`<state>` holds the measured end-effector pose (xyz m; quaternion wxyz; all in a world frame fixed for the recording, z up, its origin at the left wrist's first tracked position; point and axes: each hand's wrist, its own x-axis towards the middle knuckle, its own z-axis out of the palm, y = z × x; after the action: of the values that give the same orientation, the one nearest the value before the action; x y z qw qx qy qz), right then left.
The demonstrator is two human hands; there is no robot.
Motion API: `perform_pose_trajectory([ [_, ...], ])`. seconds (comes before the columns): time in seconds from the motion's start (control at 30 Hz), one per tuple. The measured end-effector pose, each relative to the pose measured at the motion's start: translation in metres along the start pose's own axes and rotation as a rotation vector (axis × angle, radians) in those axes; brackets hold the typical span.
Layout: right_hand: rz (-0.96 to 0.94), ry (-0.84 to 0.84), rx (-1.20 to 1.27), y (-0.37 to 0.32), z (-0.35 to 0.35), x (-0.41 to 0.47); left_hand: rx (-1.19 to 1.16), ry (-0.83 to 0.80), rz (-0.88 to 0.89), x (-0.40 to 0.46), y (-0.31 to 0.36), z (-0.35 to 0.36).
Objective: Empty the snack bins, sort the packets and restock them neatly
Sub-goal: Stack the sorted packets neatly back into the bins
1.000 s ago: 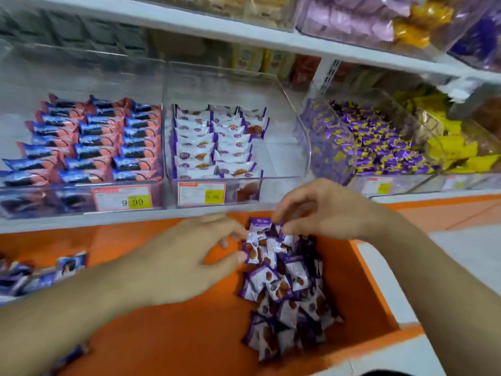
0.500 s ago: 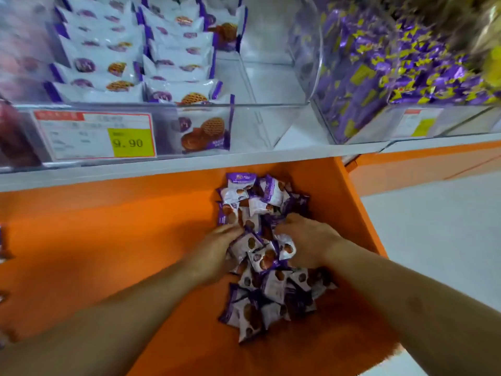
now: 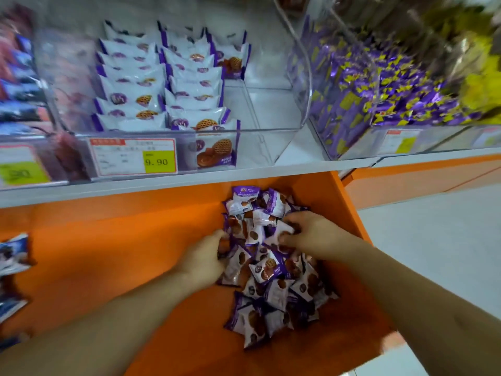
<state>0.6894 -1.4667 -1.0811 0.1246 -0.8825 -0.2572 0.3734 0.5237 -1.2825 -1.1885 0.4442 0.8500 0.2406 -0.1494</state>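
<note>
A loose pile of white-and-purple cookie packets (image 3: 273,289) lies on the orange lower shelf (image 3: 122,253). My left hand (image 3: 202,260) is at the pile's left edge, its fingers curled around packets there. My right hand (image 3: 311,234) lies on the pile's upper right and pinches a packet between thumb and fingers. Above, the clear middle bin (image 3: 271,115) holds two neat rows of the same packets (image 3: 162,88) on its left side, with bare floor on its right.
A bin of purple-and-yellow sweets (image 3: 379,85) stands to the right, with yellow packets beyond. A bin of blue and red packets (image 3: 19,77) is at the left. Price tags (image 3: 132,157) line the white shelf edge. Blue packets (image 3: 13,253) lie at the orange shelf's far left.
My view has dropped and moved closer to the pile. Both hands went down from the pile's top into its middle and now gather packets.
</note>
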Motion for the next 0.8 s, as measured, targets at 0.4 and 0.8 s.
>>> perform_pose_trajectory([
  [0.4, -0.446, -0.059, 0.557, -0.168, -0.059, -0.142, -0.508, 0.105, 0.128, -0.201, 0.060, -0.186],
  [0.8, -0.598, 0.248, 0.687, -0.271, -0.029, -0.182, -1.165, 0.295, 0.238, -0.283, 0.100, -0.272],
])
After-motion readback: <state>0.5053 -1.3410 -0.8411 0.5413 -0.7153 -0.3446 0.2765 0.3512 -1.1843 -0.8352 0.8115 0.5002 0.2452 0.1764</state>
